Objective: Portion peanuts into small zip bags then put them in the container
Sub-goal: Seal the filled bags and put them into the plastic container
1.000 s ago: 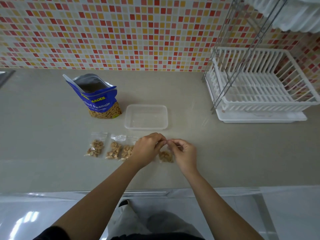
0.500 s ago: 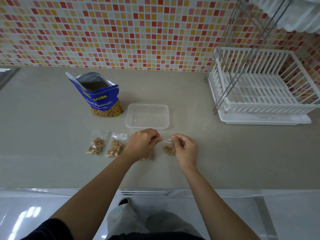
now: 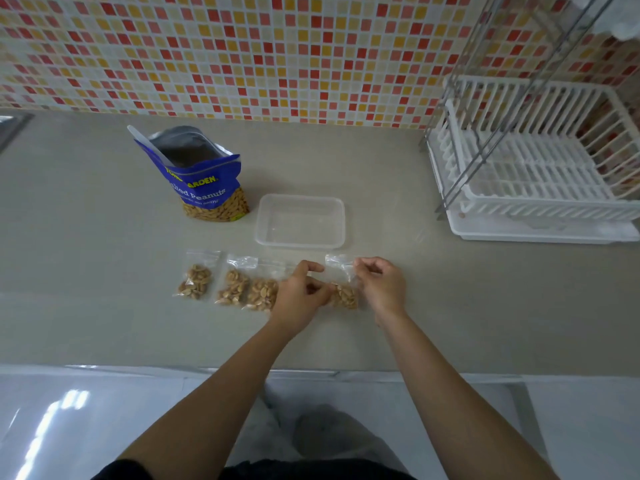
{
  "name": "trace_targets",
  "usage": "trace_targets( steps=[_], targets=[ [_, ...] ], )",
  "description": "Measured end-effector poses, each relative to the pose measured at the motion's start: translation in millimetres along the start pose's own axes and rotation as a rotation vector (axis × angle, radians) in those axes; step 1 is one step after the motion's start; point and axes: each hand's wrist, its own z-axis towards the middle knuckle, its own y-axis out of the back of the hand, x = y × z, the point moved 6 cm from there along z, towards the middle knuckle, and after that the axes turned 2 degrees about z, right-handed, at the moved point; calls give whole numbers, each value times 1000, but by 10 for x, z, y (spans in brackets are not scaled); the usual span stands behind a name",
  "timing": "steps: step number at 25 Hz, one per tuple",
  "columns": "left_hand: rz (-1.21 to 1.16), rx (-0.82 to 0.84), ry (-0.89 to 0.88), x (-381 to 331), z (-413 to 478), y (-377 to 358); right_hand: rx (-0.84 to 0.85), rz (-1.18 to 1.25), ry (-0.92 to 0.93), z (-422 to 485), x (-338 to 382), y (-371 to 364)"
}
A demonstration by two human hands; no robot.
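A small clear zip bag (image 3: 343, 287) with peanuts in its lower half lies on the counter between my hands. My right hand (image 3: 380, 284) pinches its top right edge. My left hand (image 3: 302, 292) is curled at its left side, fingertips at the bag's edge. Three filled zip bags (image 3: 195, 280) (image 3: 232, 286) (image 3: 261, 293) lie in a row to the left. The empty clear plastic container (image 3: 300, 221) sits just behind the hands. The open blue peanut pouch (image 3: 201, 181) stands at its left.
A white dish rack (image 3: 533, 174) with a metal frame stands at the right against the tiled wall. The beige counter's (image 3: 86, 271) front edge runs across below my forearms. A metal sink edge (image 3: 10, 126) shows at far left.
My hands have drawn a little apart along the bag's top. The third filled bag, earlier covered by my left hand, shows again.
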Motion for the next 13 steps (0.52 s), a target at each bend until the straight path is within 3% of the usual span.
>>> trace_targets(
  steps=[2,5,8,11,13],
  targets=[
    [182,-53,-30,14,6,-74,-20,-228,101,28,10,-16],
    [467,-77,-118,-15,33,-140,7,-365,146,66,13,-89],
    [545,-158,-258,-61,-3,-1,0,-493,188,46,-9,-155],
    [663,-288,-389,36,-62,239,13,-607,409,-71,108,-328],
    [769,-287,-466,154,-95,311,122,-674,564,-158,182,-560]
  ],
)
